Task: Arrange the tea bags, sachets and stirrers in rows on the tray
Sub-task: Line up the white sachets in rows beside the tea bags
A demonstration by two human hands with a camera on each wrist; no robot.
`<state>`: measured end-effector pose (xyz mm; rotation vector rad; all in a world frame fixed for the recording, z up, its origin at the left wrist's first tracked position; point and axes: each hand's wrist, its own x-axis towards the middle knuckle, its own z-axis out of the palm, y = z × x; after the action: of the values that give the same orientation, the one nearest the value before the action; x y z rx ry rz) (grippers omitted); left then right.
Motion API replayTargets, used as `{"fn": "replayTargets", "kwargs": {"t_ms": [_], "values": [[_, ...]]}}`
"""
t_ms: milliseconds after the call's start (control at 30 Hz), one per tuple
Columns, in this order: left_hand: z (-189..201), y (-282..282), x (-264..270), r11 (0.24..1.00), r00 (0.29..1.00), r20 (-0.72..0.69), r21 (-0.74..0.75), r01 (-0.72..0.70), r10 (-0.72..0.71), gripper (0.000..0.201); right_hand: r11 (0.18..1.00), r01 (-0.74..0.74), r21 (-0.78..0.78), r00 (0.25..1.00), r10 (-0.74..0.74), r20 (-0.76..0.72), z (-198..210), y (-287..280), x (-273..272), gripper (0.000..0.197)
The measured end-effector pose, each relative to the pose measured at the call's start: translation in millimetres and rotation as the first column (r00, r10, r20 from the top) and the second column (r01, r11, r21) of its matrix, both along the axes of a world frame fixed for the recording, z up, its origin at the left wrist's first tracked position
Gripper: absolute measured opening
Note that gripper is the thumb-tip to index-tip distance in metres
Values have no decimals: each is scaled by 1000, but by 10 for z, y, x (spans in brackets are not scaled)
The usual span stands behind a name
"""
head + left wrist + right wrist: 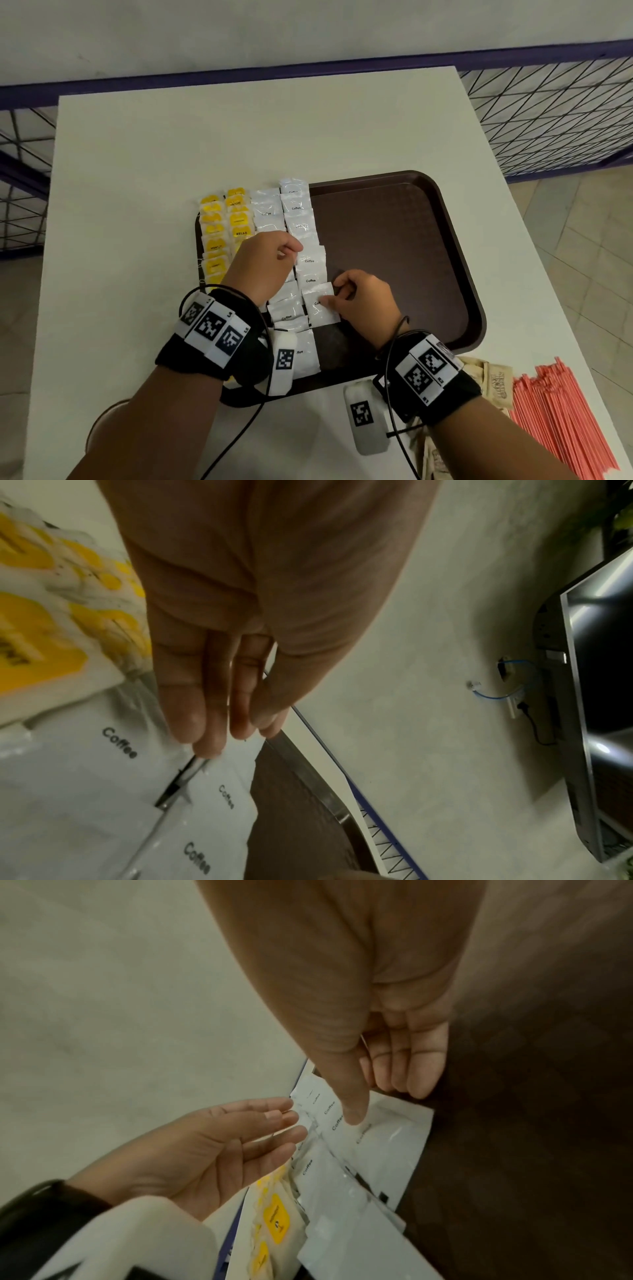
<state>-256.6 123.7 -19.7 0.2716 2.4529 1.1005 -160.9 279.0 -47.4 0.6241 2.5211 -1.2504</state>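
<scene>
A dark brown tray [394, 240] [531, 1123] holds two columns of yellow tea bags [222, 226] [34, 631] at its left, then two columns of white coffee sachets [298, 219] [103, 777]. My right hand [332, 293] [377, 1102] pinches one coffee sachet [318, 311] [387, 1134] at its right edge, thumb on top, low in the right column and slightly askew. My left hand [291, 251] [226, 731] [274, 1129] hovers over the white columns with relaxed fingers and holds nothing; its fingertips reach down to the sachets.
Red stirrers [561, 421] lie in a heap on the white table [171, 154] at the near right, beside brown paper sachets [496, 380]. The tray's right half shows bare brown surface. Wire fencing [548, 113] stands beyond the table's edges.
</scene>
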Motion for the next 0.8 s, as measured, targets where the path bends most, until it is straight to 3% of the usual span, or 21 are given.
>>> {"fn": "replayTargets", "kwargs": {"t_ms": [167,267,433,800], "values": [[-23,19,36,996,997,47,61,-64,61,24,997,25,-75,999,-23,24,-17,30,-30,22],[-39,25,47,995,996,51,68,-73,70,24,998,56,-25,996,-58,-62,-36,28,-68,8],[-53,40,68,997,997,38,53,-64,62,21,997,69,-37,982,-75,-173,-3,-1,-226,31],[-66,55,85,998,995,82,28,-58,55,22,998,-27,-50,990,20,-137,-8,-4,-421,30]]}}
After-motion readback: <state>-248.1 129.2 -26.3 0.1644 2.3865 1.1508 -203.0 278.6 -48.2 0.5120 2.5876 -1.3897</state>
